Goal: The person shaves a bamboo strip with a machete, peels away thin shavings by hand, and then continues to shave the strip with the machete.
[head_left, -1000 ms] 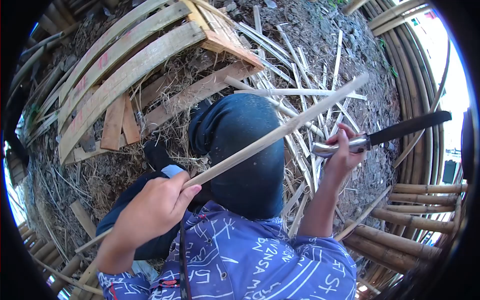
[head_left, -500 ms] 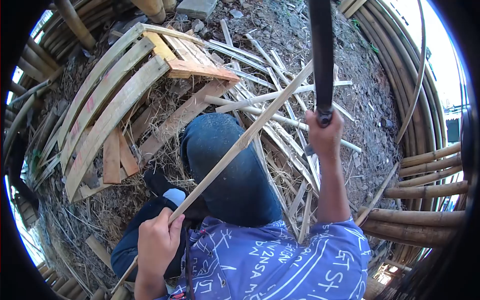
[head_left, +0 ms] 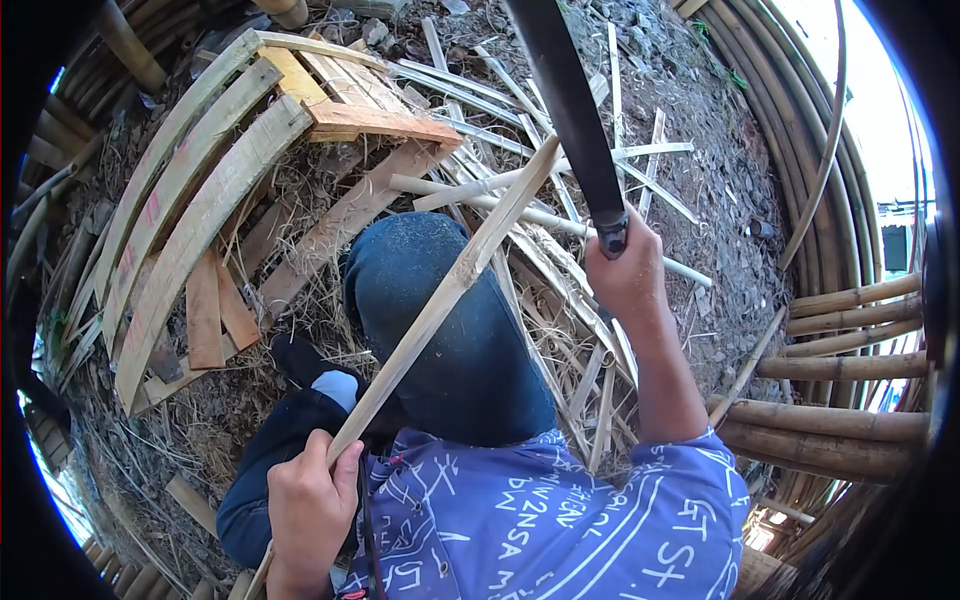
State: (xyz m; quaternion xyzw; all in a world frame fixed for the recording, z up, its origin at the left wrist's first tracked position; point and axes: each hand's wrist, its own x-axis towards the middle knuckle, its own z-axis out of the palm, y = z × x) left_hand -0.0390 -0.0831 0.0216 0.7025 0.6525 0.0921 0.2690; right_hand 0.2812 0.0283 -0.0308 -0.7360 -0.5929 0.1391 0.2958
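A long, pale split bamboo strip [head_left: 415,345] slants up across my bent knee [head_left: 440,335]. My left hand [head_left: 312,500] is closed around its lower part, with the thumb along the strip and its tail sticking out below. In my right hand [head_left: 630,262] is a machete [head_left: 578,120], gripped by its dark handle. The long black blade points up and leans left, overlapping the strip near its far end in this view. Beyond the knee, loose bamboo strips [head_left: 540,245] lie in a crisscross pile beneath the machete.
A slatted wooden frame [head_left: 190,215] with curved boards stands at the left. Bamboo poles [head_left: 850,365] are stacked at the right, and long bent ones [head_left: 800,130] rise behind. Shavings and stone chips cover the ground [head_left: 710,240]. A foot is tucked by the left shin.
The machete has swung left, from nearly upright to leaning across the strip's far end. My right hand has moved slightly left; the left hand keeps its hold. The whole view has shifted a little.
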